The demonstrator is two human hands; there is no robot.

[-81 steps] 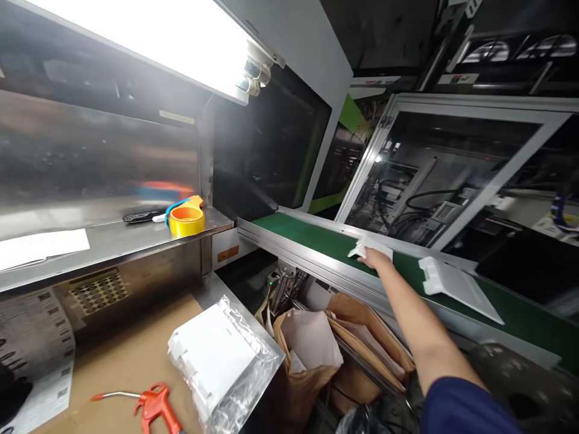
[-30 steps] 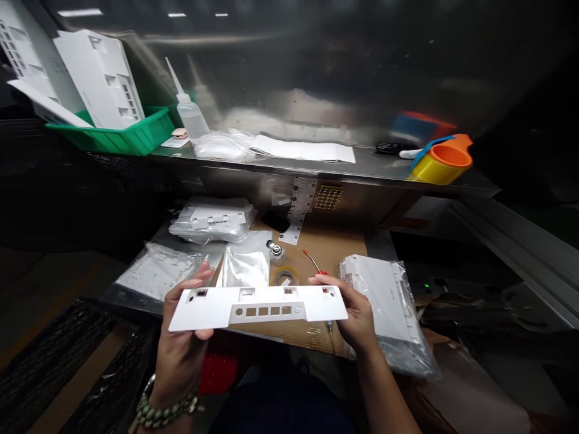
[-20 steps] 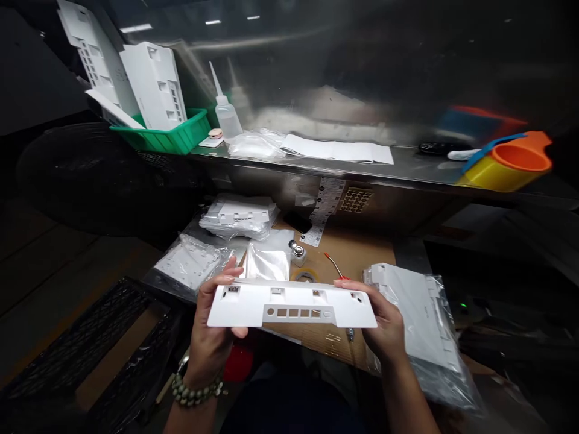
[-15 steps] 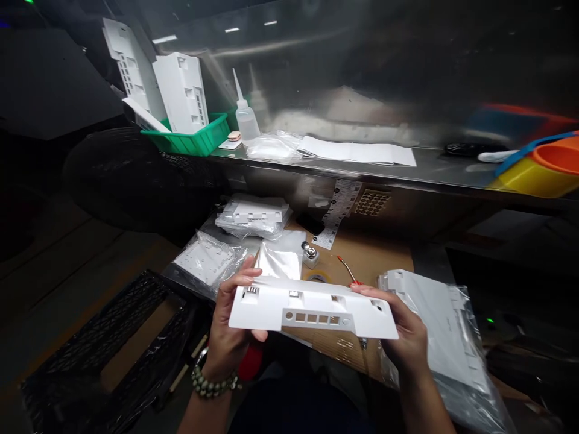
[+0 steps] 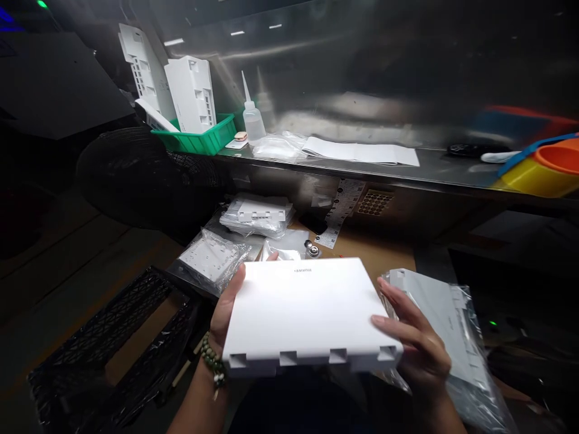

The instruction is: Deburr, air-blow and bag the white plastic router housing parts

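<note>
Beyond both hands lies the table [image 5: 389, 250], and just past the right hand [image 5: 420, 340] a bag of white parts [image 5: 446, 328]; a sideways swing could brush its loose plastic. Between the hands is the white cover [image 5: 307, 307]. The left hand [image 5: 230, 301] grips its left edge; the right holds the opposite edge lightly, fingers spread, so the cover might slip there. By the left wrist, the bead bracelet [image 5: 210, 358] could scuff a corner. A dipped far edge might hit the small jar [image 5: 313, 249].
</note>
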